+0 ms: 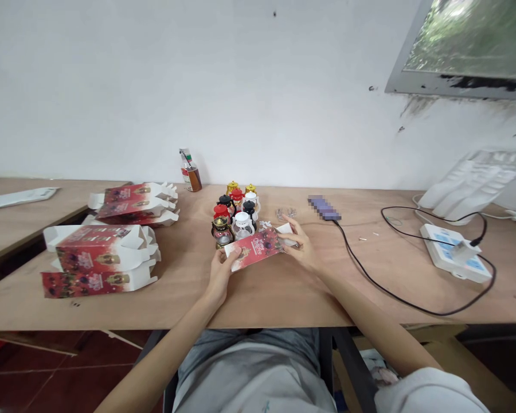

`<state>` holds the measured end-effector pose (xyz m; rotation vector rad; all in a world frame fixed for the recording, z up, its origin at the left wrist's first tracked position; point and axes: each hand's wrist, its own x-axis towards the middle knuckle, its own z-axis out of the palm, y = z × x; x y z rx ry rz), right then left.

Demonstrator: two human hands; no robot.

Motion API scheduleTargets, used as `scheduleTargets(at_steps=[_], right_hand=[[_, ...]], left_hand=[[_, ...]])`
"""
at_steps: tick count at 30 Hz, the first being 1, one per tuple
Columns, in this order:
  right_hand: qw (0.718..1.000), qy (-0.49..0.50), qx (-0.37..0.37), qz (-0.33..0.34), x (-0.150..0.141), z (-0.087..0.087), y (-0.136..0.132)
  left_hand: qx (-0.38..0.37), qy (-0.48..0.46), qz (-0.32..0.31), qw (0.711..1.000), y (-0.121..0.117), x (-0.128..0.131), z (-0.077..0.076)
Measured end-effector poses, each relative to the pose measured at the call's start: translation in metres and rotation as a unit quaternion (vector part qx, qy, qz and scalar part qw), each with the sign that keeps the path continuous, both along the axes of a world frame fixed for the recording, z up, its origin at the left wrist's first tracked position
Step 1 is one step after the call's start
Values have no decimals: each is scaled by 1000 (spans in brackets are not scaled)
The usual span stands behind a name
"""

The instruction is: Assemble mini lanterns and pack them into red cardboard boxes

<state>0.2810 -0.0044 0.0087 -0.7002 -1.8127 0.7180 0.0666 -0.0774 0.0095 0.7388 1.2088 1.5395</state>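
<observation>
- The box is smooth printed card, red with pale lettering and a gold lantern picture; white flaps show at its right end.
- The left hand pinches the box's left end, thumb flat on the printed face.
- The right hand is curled with its fingers at the white flaps, gripping that end; the fingertips are partly hidden.
- The box lies between both hands, touching each, tilted with its right end farther from the body, above the near-middle of the surface, which is smooth brown board.
- Just beyond the box stand small rounded lanterns with glossy red, black, white and gold tops, some with clear bodies.
- Small white pieces and clear pieces lie beside them, their shapes too small to tell.
- Left of the hands, open cartons of the same red card lie in overlapping piles, white flaps spread.
- A bottle of amber liquid stands near the wall.
- To the right are a pixelated purple device, a thin black cable and a white plastic power strip.
</observation>
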Motion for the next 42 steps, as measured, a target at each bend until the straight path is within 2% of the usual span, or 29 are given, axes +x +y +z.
scheduleTargets(at_steps=[14, 22, 26, 28, 31, 36, 39, 42], right_hand=[[997, 0, -83, -2, -1, -6, 6], [994, 23, -100, -25, -1, -5, 11], [987, 71, -124, -68, 5, -2, 19], [974, 150, -154, -74, 10, 0, 24], [929, 298, -200, -85, 23, 5, 33], [864, 434, -174, -185, 58, 14, 49], [824, 468, -140, -287, 74, 16, 55], [827, 396, -65, -394, 80, 15, 55]], left_hand=[[23, 18, -4, 1000, -2, 3, 1], [61, 36, -6, 997, -2, 3, 0], [62, 23, 3, 998, -1, 5, 0], [65, 19, 12, 998, 0, 6, 0], [63, 17, 16, 998, 0, 7, 0], [52, 12, 40, 998, 2, 4, -5], [50, 16, 62, 997, 2, 3, -9], [48, -19, 22, 998, 1, 4, -7]])
